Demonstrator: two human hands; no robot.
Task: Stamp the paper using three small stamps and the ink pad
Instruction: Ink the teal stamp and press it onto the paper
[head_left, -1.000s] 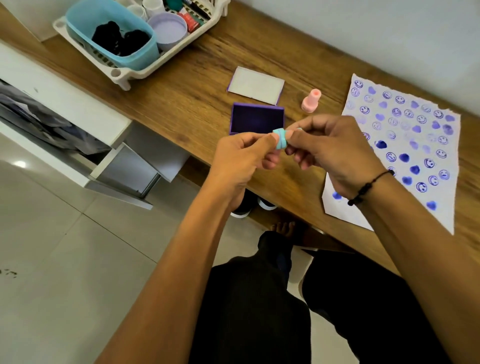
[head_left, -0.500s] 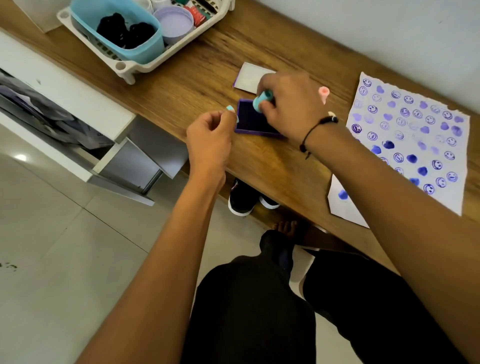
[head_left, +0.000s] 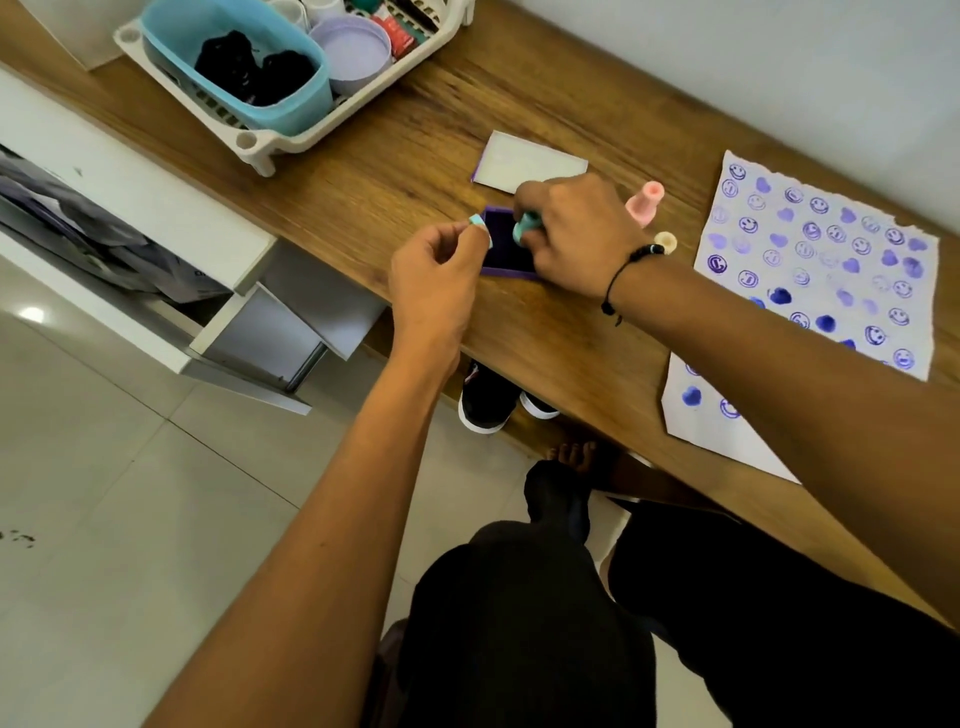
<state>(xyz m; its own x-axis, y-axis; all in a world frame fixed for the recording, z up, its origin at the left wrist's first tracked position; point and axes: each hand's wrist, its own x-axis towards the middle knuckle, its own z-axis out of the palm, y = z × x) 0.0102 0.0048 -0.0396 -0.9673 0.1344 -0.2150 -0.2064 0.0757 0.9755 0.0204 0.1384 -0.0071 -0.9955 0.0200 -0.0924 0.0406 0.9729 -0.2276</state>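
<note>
While I scan for labels and find no readable writing anywhere, the wooden desk (head_left: 519, 93) crosses the frame, with the paper (head_left: 831, 270) of purple smileys and hearts at right. At centre my right hand (head_left: 576, 234) grips the teal stamp (head_left: 525, 227) on the purple ink pad (head_left: 501, 247). My left hand (head_left: 436, 280) pinches its teal cap (head_left: 475, 222). Right of the pad stands the pink stamp (head_left: 644, 203).

A teal stamp (head_left: 525, 227) presses tilted onto the open purple ink pad (head_left: 503, 249), its teal cap (head_left: 477, 223) held just left, a pink stamp (head_left: 645, 203) stands upright beside them, and the white paper (head_left: 810, 291), covered in purple smileys and hearts, lies right
</note>
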